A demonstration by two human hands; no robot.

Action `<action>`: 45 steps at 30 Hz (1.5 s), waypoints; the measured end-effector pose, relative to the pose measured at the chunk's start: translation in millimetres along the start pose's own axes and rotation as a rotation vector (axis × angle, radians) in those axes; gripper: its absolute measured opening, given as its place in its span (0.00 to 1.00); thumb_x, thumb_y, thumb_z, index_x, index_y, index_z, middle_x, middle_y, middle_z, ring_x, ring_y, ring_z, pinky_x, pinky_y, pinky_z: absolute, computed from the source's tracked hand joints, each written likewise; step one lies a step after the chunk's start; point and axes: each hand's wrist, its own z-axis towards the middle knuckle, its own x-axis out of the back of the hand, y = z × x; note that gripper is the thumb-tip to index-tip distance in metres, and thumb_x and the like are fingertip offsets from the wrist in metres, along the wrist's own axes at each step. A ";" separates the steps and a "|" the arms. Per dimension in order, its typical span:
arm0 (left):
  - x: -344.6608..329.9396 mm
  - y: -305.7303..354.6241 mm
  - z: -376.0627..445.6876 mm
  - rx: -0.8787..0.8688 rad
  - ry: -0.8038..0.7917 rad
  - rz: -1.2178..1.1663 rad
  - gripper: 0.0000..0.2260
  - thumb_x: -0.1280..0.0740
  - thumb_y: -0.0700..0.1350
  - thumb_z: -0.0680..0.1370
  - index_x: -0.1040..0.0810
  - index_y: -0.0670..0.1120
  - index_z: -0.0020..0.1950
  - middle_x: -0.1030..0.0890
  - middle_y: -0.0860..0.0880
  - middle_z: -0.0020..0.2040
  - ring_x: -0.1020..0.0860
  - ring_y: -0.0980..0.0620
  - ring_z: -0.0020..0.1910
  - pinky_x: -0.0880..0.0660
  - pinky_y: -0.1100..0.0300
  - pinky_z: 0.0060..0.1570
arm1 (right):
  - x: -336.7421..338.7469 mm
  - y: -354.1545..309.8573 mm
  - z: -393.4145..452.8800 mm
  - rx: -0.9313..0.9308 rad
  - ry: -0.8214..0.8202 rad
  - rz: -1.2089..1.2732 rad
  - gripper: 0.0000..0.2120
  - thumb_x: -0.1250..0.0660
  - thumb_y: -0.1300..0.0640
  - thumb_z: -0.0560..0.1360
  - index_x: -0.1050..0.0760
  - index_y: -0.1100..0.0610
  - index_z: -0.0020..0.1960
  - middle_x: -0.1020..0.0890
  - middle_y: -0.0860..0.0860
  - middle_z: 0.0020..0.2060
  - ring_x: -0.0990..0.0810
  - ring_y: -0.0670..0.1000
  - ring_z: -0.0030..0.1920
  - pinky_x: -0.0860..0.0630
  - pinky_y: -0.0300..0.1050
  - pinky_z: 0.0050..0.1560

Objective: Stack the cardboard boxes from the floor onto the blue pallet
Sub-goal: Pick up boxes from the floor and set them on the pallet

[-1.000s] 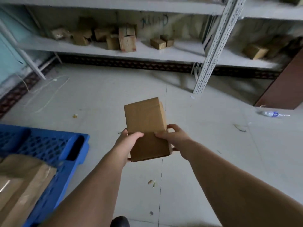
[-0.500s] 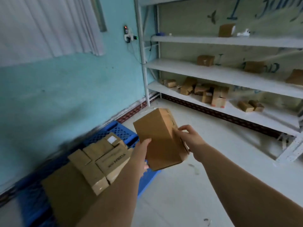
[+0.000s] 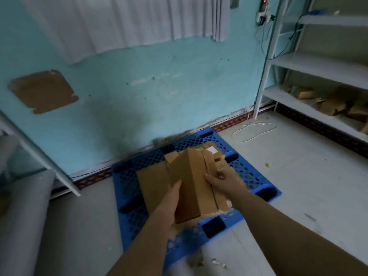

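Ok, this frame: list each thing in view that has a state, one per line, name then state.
held box: closed, tilted, gripped from both sides, above the pallet.
left hand: closed on the held box's left face.
right hand: closed on the held box's right side.
blue pallet: flat on the floor, partly loaded.
stacked boxes: closed, resting on the pallet.
white cable: loose on the floor.

Both hands [image 3: 196, 193] hold box [image 3: 191, 184], seemingly above pallet [image 3: 256, 176].
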 end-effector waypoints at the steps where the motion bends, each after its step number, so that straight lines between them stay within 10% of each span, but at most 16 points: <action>1: 4.9 4.9 7.9 -0.006 0.034 -0.010 0.33 0.39 0.63 0.74 0.41 0.51 0.74 0.31 0.44 0.69 0.31 0.42 0.65 0.38 0.43 0.69 | -10.9 -4.1 11.9 0.000 -0.028 -0.008 0.35 0.29 0.43 0.69 0.36 0.56 0.69 0.28 0.55 0.65 0.28 0.56 0.61 0.30 0.51 0.61; 12: 70.3 64.1 96.5 -0.003 0.040 -0.418 0.42 0.31 0.69 0.60 0.34 0.52 0.70 0.23 0.42 0.58 0.24 0.41 0.55 0.25 0.46 0.50 | -119.3 -50.5 156.9 0.081 -0.325 -0.097 0.41 0.30 0.34 0.62 0.44 0.40 0.70 0.31 0.51 0.63 0.27 0.52 0.53 0.25 0.55 0.55; 18: 97.3 55.7 142.5 0.049 0.027 -0.303 0.51 0.21 0.63 0.44 0.28 0.50 0.65 0.22 0.45 0.59 0.24 0.43 0.57 0.28 0.43 0.59 | -168.5 -28.5 197.5 0.161 -0.215 -0.497 0.45 0.33 0.32 0.65 0.47 0.49 0.74 0.29 0.52 0.65 0.27 0.53 0.61 0.30 0.46 0.54; 24: 97.2 20.2 224.9 0.087 0.023 -0.254 0.29 0.26 0.55 0.67 0.31 0.57 0.66 0.24 0.49 0.60 0.26 0.45 0.58 0.29 0.43 0.61 | -189.5 14.3 260.5 0.079 -0.228 -0.556 0.36 0.31 0.37 0.67 0.39 0.52 0.68 0.27 0.52 0.61 0.27 0.51 0.57 0.29 0.44 0.53; 34: 118.6 -58.4 371.0 0.146 -0.006 -0.185 0.31 0.26 0.56 0.63 0.35 0.64 0.62 0.27 0.53 0.57 0.27 0.48 0.55 0.28 0.47 0.54 | -253.6 134.8 365.9 -0.122 -0.223 -0.519 0.46 0.31 0.38 0.67 0.50 0.53 0.76 0.33 0.52 0.69 0.33 0.53 0.67 0.32 0.52 0.66; 45: 70.0 -108.1 417.0 0.316 -0.026 -0.081 0.20 0.41 0.45 0.79 0.35 0.53 0.71 0.22 0.53 0.50 0.23 0.54 0.46 0.31 0.61 0.36 | -275.2 188.5 366.3 -0.198 -0.310 -0.908 0.23 0.35 0.54 0.75 0.36 0.52 0.67 0.36 0.51 0.68 0.31 0.53 0.64 0.30 0.53 0.63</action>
